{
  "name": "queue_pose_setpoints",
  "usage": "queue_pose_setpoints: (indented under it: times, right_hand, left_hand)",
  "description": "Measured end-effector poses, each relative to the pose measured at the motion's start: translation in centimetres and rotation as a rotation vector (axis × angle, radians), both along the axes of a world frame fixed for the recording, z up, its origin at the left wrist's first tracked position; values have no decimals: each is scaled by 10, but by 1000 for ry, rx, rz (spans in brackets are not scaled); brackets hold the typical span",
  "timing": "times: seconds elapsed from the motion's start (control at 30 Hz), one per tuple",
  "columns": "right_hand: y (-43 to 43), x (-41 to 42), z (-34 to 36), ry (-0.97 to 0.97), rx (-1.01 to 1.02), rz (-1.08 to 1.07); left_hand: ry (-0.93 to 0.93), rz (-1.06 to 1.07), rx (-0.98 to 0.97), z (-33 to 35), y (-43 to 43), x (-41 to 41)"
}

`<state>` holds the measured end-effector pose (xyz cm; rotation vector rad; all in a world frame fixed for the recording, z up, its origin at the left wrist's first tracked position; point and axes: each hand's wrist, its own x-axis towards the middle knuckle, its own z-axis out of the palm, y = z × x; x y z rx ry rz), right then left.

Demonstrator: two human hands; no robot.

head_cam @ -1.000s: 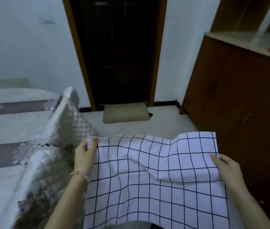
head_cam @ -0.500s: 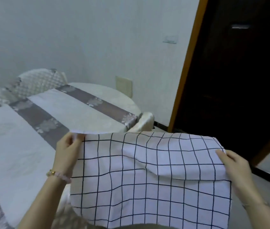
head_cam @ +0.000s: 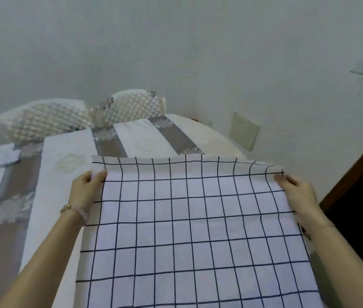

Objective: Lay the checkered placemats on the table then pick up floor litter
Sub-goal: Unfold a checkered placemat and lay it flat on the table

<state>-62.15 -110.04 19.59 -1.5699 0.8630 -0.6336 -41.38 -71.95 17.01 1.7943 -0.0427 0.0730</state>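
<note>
A white checkered placemat (head_cam: 189, 218) with thin dark grid lines is stretched flat between my two hands. My left hand (head_cam: 85, 190) pinches its left edge near the far corner; a beaded bracelet sits on that wrist. On the opposite edge, my right hand (head_cam: 298, 192) grips near the far right corner. The placemat hangs over the near right part of a round table (head_cam: 69, 152) covered in a white cloth with grey floral bands. Whether the mat touches the table cannot be told.
Two chairs with quilted white covers, one (head_cam: 47, 118) and another (head_cam: 138, 103), stand at the table's far side against the wall. A beige wall plate (head_cam: 244, 132) is beyond the table on the right. A dark doorway with a brown frame (head_cam: 353, 174) is at the right.
My view has swung left from the doorway and cabinet to the table. The placemat, held in both hands throughout, is now pulled flatter and sits over the table.
</note>
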Motion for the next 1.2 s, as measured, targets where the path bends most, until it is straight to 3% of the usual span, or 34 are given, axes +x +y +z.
queue_pose_setpoints:
  times: [0.3,0.47,0.63,0.9,1.2]
  right_hand:
    - [-54,157,-48,184,-56,204]
    - [-98,227,-105,269,40,339]
    - [-126,278,-156,351,52,391]
    - [-128,292,-178,450,66,455]
    - [-146,227,-173,582,19,567]
  left_hand:
    - [246,162,99,-55,-15,72]
    - [459,210,140,-94,-30,97]
    - [511,297,196,-115,-53,112]
    - [597,244,171,-130,-66,80]
    - [719,280,137,-146,-42,14]
